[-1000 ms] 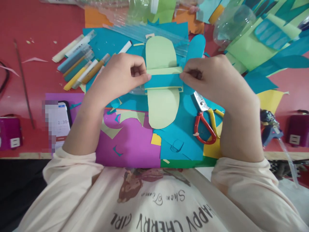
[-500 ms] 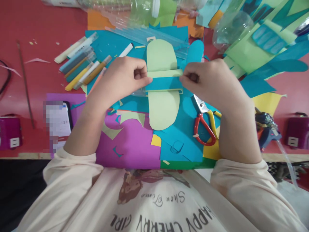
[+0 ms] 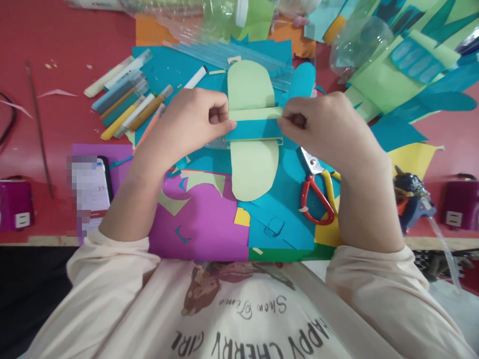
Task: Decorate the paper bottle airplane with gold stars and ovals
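A blue paper strip lies crosswise over a pale green band, between two rounded pale green paper lobes. One lobe points away from me and the other towards me. My left hand pinches the strip's left end between thumb and fingers. At the right end, my right hand pinches the same strip. Scissors with red and yellow handles lie just below my right hand. A rounded blue paper piece sits behind that hand.
Markers are bunched left of my left hand. A phone lies at the left, a glue gun at the right. Blue and purple paper sheets cover the red table. Plastic bottles stand along the back.
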Available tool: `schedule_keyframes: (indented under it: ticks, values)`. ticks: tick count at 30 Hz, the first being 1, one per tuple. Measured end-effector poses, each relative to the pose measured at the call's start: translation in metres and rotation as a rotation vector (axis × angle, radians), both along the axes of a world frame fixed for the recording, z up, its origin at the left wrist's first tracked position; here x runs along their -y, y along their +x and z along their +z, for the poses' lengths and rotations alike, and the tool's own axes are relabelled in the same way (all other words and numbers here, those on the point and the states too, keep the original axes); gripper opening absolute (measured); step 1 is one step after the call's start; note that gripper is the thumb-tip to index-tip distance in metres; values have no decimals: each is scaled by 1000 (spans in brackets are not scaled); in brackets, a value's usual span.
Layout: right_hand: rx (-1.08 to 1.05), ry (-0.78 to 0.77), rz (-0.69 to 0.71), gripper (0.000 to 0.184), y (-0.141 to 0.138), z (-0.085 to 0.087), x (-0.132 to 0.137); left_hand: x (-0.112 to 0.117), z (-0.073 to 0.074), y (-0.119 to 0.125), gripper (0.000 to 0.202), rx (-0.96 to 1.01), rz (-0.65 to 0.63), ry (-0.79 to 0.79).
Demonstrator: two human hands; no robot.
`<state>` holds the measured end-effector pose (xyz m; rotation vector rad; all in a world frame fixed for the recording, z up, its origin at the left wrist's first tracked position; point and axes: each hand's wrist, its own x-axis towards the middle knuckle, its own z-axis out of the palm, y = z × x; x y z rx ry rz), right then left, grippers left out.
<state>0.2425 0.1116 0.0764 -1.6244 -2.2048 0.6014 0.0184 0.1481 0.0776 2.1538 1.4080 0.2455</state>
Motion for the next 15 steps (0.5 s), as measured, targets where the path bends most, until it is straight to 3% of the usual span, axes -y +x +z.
schedule_keyframes:
  ticks: [3,10,15]
  values:
    - [257,-29,-46,23,-2,1,0,0,-2,-1,22,15,-7,10]
    - [288,-7,-43,23,-5,3,2,1,-3,-2,16,56,-15,1]
    - [328,-49,-74,26,-8,10,2,3,-3,2,24,40,-7,24]
